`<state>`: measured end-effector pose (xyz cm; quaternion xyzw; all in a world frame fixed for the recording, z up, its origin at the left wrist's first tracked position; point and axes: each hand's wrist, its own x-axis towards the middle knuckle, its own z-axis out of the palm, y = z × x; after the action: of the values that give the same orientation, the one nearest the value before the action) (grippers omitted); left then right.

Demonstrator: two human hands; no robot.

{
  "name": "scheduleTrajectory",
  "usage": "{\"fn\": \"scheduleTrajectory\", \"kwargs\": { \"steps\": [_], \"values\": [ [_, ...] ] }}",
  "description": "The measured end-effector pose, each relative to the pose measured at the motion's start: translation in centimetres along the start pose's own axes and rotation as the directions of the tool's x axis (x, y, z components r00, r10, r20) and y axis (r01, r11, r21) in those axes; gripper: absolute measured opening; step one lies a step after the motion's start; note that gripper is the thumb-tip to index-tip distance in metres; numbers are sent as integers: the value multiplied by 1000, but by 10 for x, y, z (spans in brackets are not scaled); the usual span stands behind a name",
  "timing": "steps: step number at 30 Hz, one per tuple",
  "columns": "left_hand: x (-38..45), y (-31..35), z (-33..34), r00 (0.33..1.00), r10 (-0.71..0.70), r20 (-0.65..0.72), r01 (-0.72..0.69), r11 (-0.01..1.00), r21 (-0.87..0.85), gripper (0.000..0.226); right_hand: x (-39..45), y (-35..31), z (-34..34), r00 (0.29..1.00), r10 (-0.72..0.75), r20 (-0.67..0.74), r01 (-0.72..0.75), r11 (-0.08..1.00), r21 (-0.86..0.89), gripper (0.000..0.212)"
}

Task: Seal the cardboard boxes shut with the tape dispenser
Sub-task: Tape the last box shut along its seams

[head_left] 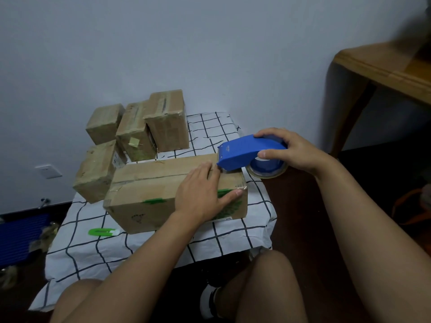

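Tape dispenser [242, 152]: gripped by right hand [289, 150], nose set on box's right end.
Box [149, 197]: pressed flat under left hand [200, 192], fingers straight.

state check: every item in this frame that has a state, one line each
large cardboard box: on the checked cloth, top flaps closed, seam partly taped.
blue tape dispenser: front edge on the box's right end, roll loaded.
left hand: flat on the box top, pressing.
right hand: gripping the dispenser.
four smaller boxes: closed, taped, grouped behind the large box.
green utility knife: lying on the cloth; blade too small to tell.
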<state>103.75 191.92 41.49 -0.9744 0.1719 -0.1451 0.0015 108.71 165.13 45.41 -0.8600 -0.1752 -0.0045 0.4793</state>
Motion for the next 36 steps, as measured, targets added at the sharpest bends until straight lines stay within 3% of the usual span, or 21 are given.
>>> {"fn": "scheduleTrajectory", "kwargs": {
  "steps": [6,14,21,29,36],
  "values": [
    [0,0,4,1000,2,-18,-2,1000,2,85,-1,0,1,999,10,34,-9,1000,-6,41],
    [-1,1,4,1000,16,-9,-16,1000,8,86,-7,7,14,998,-11,-61,19,990,139,35],
    [1,-2,4,1000,30,2,-30,1000,5,91,-10,13,-2,996,13,-85,-2,992,130,35],
    [2,-4,6,999,37,7,-37,999,7,81,-17,25,-25,994,54,-98,-42,992,119,57],
    [5,-2,4,996,77,34,-77,997,0,78,-24,35,-16,993,70,-95,-55,988,147,44]
  ]
}}
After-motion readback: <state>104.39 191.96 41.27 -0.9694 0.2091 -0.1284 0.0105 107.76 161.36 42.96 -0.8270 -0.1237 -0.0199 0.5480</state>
